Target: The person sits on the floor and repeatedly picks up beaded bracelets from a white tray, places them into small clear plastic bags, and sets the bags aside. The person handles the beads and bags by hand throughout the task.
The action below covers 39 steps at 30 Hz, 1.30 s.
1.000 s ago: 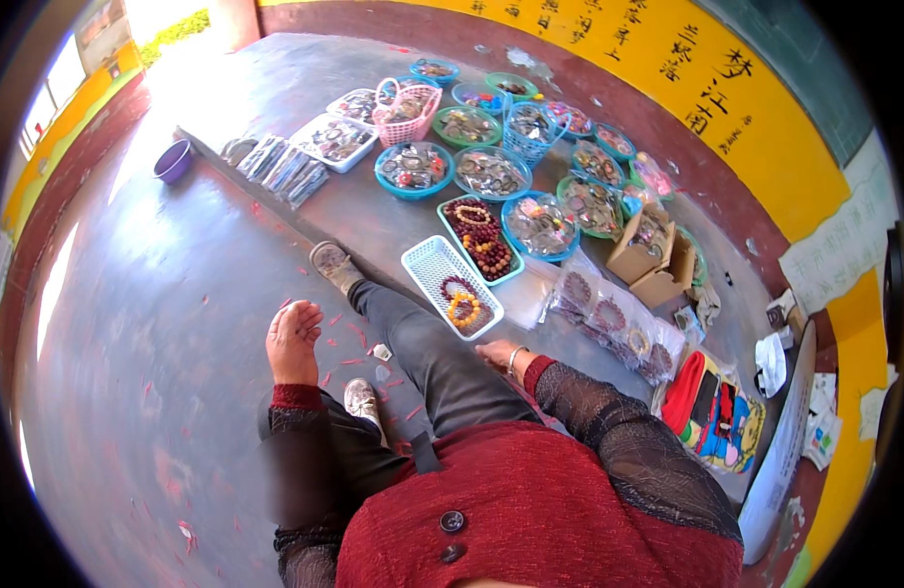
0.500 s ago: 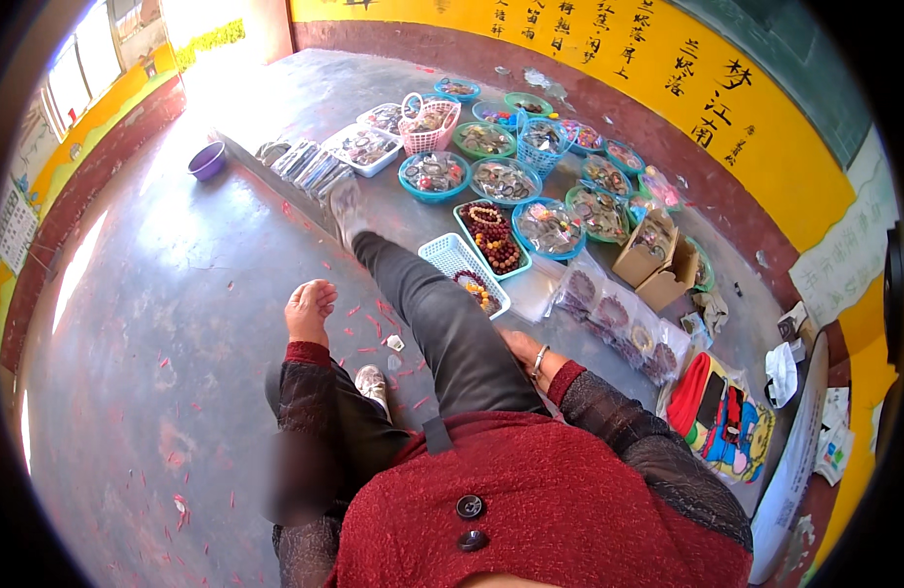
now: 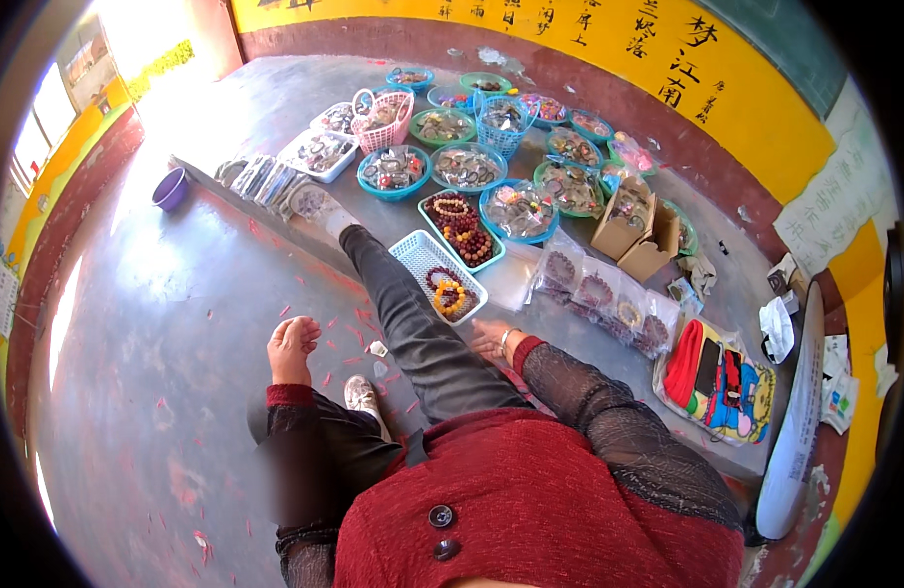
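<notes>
My left hand [image 3: 293, 345] is raised over the floor beside my left leg, fingers curled in, with nothing seen in it. My right hand [image 3: 492, 339], with a bracelet on the wrist, reaches past my stretched right leg with its fingers extended, just short of the near corner of a pale blue-white plastic basket [image 3: 411, 257]. Red-brown and yellow bead bracelets [image 3: 449, 292] lie in the near end of that basket. Beside it stands a green-edged tray of dark red bead strings [image 3: 464, 231].
Bowls and baskets of small packets, such as a blue bowl [image 3: 519, 211], crowd the raised platform. Bagged bracelets [image 3: 597, 292], an open cardboard box [image 3: 624, 220] and a colourful cloth bag [image 3: 719, 387] lie to the right. A purple bucket [image 3: 171, 189] stands far left. My right foot rests by stacked packets [image 3: 261, 181].
My right hand has moved from beside my thigh forward to the basket's near corner, and its fingers have stretched out. My left hand stays curled. The view has shifted slightly.
</notes>
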### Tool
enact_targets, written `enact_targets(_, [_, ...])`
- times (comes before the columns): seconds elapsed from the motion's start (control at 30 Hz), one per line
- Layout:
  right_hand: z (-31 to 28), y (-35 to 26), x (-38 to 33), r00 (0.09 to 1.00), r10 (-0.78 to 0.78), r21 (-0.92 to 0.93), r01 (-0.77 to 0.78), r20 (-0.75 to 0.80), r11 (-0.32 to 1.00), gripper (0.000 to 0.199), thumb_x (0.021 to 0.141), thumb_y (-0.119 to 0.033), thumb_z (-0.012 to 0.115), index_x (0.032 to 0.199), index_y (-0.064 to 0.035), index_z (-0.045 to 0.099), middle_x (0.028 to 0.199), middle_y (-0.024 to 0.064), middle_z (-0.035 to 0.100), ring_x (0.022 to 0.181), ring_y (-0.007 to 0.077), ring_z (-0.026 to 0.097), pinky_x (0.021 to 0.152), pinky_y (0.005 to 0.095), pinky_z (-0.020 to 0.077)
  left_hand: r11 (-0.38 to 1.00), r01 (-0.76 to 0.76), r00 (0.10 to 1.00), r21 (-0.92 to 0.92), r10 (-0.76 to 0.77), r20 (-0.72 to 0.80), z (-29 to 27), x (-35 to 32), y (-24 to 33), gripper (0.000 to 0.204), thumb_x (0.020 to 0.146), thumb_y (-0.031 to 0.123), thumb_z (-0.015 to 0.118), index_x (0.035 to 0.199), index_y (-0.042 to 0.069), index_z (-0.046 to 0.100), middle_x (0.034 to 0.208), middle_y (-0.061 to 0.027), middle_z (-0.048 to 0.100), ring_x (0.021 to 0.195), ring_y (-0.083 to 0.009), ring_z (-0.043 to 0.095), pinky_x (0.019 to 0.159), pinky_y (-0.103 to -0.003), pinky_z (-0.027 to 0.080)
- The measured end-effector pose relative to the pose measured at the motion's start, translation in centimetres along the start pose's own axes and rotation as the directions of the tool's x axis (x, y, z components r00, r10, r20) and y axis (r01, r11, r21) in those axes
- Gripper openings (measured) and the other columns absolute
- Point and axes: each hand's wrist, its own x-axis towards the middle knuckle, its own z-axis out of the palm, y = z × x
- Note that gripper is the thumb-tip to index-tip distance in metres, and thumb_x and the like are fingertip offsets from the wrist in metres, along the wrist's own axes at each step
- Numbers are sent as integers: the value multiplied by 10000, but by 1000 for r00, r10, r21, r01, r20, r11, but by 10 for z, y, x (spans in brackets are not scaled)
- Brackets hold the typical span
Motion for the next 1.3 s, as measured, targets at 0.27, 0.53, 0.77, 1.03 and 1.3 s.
enact_targets(0.27, [30, -13, 55, 992, -9, 125, 25, -126, 992, 589, 863, -441, 538, 1209, 25, 441, 1112, 243, 568, 1058, 326, 561, 826, 437, 484, 998, 40, 999, 50, -39, -26, 4, -3, 0, 179, 896, 219, 526, 889, 54, 596, 804, -40, 637, 708, -114, 600, 602, -215, 440])
enact_targets(0.53, [22, -16, 54, 913, -80, 42, 106, -401, 993, 263, 797, -140, 476, 974, 14, 595, 727, 144, 660, 567, 249, 654, 441, 330, 492, 993, 88, 996, 84, -87, -13, 23, 10, -7, 162, 894, 175, 533, 881, 34, 613, 777, -45, 647, 690, -110, 602, 592, -212, 434])
enact_targets(0.77, [-56, 16, -17, 920, -73, -71, 49, -385, 996, 238, 803, -204, 535, 938, -21, 603, 738, 84, 661, 617, 187, 645, 520, 291, 501, 988, 116, 987, 97, -126, 97, 66, 22, -12, 171, 880, 175, 538, 884, 22, 614, 779, -46, 642, 695, -110, 594, 608, -224, 432])
enact_targets(1.03, [-186, 92, -85, 927, -17, -146, -41, -374, 989, 248, 811, -214, 558, 938, -6, 605, 788, 89, 655, 624, 199, 641, 549, 323, 523, 984, 120, 975, 131, -142, 171, 95, 30, -23, 164, 875, 156, 526, 878, 19, 616, 777, -45, 637, 679, -101, 580, 601, -219, 433])
enact_targets(1.3, [-295, 139, -115, 850, 64, -170, -178, -523, 969, 264, 805, -209, 587, 950, 12, 586, 725, 96, 637, 588, 204, 635, 513, 334, 533, 965, 191, 955, 182, -225, 193, 117, 49, -42, 161, 873, 154, 526, 869, 27, 624, 780, -47, 636, 673, -106, 581, 597, -227, 441])
